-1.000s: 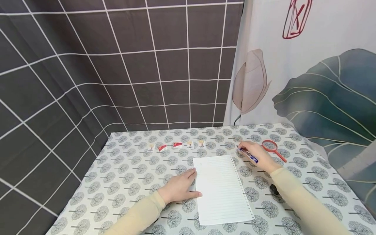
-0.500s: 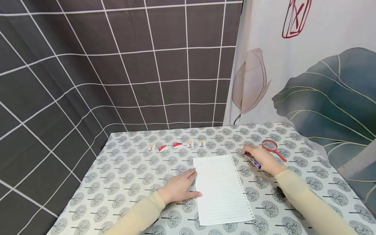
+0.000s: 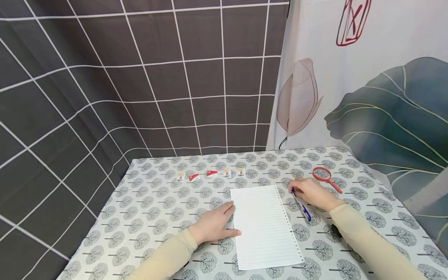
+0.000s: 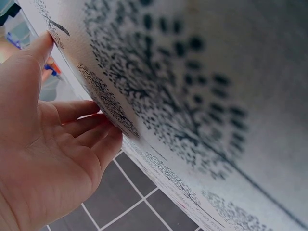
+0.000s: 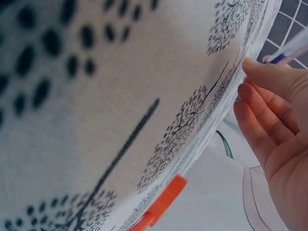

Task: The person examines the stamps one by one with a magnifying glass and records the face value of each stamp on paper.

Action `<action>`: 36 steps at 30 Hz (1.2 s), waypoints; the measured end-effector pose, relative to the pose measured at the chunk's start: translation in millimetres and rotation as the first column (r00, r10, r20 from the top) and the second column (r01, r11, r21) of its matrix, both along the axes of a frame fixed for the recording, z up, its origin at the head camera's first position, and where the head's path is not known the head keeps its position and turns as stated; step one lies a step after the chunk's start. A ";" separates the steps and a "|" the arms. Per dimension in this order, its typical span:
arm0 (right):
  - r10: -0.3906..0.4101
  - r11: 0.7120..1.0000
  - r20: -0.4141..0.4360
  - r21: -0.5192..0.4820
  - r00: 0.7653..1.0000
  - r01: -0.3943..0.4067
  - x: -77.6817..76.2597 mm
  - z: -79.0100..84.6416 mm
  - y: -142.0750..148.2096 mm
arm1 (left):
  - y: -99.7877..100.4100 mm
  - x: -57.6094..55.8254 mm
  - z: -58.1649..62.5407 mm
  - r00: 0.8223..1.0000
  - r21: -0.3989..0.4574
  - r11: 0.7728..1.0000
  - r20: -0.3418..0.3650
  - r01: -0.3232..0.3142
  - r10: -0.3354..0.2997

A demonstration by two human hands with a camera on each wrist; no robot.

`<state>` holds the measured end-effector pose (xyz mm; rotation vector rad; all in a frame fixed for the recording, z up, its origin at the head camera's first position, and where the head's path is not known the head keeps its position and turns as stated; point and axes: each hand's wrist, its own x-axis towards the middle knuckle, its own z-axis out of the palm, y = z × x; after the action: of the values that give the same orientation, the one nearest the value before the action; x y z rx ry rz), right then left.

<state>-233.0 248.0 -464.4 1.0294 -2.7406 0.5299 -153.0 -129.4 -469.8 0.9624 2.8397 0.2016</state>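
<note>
My left hand (image 3: 214,223) rests with fingers extended along the left edge of a lined, punched sheet of paper (image 3: 266,229), its thumb touching the sheet. In the left wrist view the left hand (image 4: 62,139) has its fingertips on the cloth. Right of the paper, my right hand (image 3: 313,192) pinches one end of a blue-and-clear pen (image 3: 302,208). The pen's other end points toward me, low over the cloth. In the right wrist view, the pen (image 5: 288,50) sits behind the thumb of the right hand (image 5: 279,110), partly hidden.
A red magnifying glass (image 3: 335,186) lies beyond the right hand. Several small cards, such as a red-and-white card (image 3: 211,173), lie in a row at the back. The tree-print tablecloth (image 3: 150,212) meets a dark grid curtain (image 3: 206,112) behind.
My right hand has shifted slightly right and nearer. The pen has turned so its rear end swings toward me and lower. My left hand and the paper have stayed in place.
</note>
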 end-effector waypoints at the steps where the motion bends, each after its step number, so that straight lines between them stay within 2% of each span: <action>1: 0.004 1.000 0.014 -0.001 1.000 -0.004 0.0 0.0 0.0 | 0.0 0.0 0.1 1.000 -0.002 1.000 0.000 0.000 0.000; 7: 0.033 0.999 0.047 -0.008 0.998 -0.033 0.2 -1.4 0.7 | -0.2 -0.6 1.2 1.000 -0.007 1.000 0.008 0.001 -0.001; 19: 0.007 0.999 0.069 0.045 0.998 -0.010 1.4 -3.4 -0.2 | 0.1 0.5 0.8 1.000 -0.006 1.000 0.026 0.001 -0.001; 24: 0.003 0.997 0.070 0.078 0.998 -0.009 0.1 -4.3 -0.2 | 0.6 1.0 1.4 1.000 -0.006 1.000 0.012 0.003 -0.003; 29: 0.010 0.997 0.084 0.069 0.996 -0.016 -0.4 -2.3 0.1 | 0.7 0.0 1.4 1.000 -0.003 1.000 -0.001 0.006 -0.006; 36: 0.043 0.998 0.082 0.049 0.996 -0.047 1.0 1.4 -1.2 | -0.2 -0.1 -0.2 1.000 0.003 1.000 0.021 -0.002 0.002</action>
<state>-232.0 246.8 -463.0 1.1080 -2.8211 0.5219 -153.1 -129.7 -470.0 0.9530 2.8222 0.2151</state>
